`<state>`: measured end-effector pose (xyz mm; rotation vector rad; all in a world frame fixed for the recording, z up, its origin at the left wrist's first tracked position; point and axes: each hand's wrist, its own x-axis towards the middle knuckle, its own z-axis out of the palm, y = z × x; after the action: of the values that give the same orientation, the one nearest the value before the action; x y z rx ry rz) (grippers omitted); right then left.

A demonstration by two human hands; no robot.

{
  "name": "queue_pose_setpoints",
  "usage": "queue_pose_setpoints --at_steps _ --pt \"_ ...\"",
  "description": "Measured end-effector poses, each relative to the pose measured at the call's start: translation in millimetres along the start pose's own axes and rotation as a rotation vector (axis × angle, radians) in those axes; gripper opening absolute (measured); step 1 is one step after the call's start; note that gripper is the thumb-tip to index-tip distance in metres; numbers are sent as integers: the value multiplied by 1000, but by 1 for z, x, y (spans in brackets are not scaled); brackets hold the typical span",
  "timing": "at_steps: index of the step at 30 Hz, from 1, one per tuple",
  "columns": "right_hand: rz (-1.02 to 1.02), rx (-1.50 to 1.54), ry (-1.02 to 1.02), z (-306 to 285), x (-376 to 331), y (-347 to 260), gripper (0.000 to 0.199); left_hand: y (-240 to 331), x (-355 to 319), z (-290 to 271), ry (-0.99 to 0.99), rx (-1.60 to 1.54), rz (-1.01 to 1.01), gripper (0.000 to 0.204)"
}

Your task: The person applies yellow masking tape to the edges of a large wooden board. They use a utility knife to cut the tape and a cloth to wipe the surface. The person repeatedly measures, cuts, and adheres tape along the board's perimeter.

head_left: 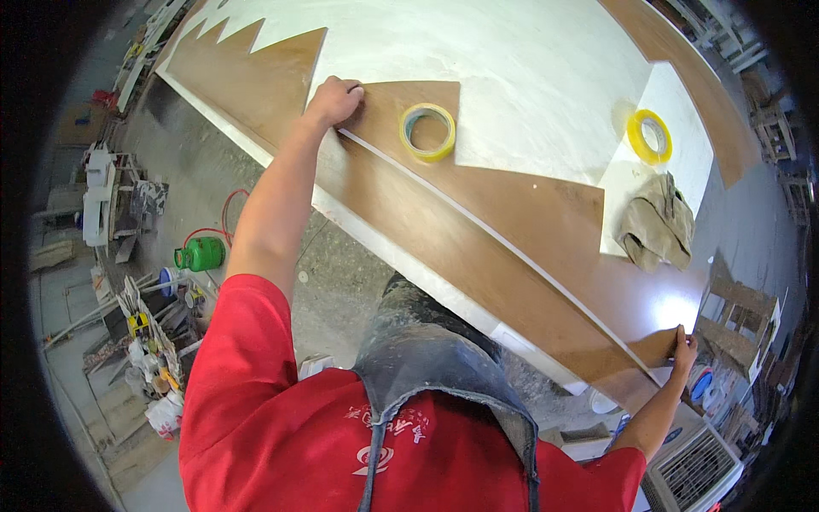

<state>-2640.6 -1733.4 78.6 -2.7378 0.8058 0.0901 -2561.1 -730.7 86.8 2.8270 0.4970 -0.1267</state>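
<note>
1. Stretching a long thin white strip of tape across the large brown wooden panel looks to be the step in hand: the strip runs taut from the left hand down to the right hand, parallel to the panel's near edge.
2. Left hand's grip is clenched, knuckles up, pressing the strip's far end onto the brown wood beside the white zigzag area.
3. Right hand's grip pinches the other end of the strip at the panel's near right corner; the fingertips close on it, though the detail is small.
4. Next move, in my judgement, calls for keeping the line straight and tight while it is lowered and pressed down along its length, since any slack would bend the edge.
5. The strip looks narrow, pale and flat, already lying on or just above the wood; which, I cannot tell.
6. A yellow-green roll of tape lies just beside the left hand; a second yellow roll and a crumpled tan cloth lie toward the panel's right edge.
</note>
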Motion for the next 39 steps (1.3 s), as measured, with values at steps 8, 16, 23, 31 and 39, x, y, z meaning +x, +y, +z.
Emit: queue_pose_setpoints --at_steps 8,16,23,31,39 --pt "30 113 -58 3 -17 6 74 13 -48 -7 47 6 -108 40" --pt "22 189 -122 -2 -23 23 82 24 -81 -7 90 -27 -189 37" --pt "-26 188 -47 2 -26 43 65 37 -99 -12 142 -69 -210 35" --pt "25 162 -125 -2 -32 44 67 29 -105 -9 96 -61 -209 35" --pt "62 94 -34 -3 -48 29 76 26 -111 -13 110 -143 -169 43"
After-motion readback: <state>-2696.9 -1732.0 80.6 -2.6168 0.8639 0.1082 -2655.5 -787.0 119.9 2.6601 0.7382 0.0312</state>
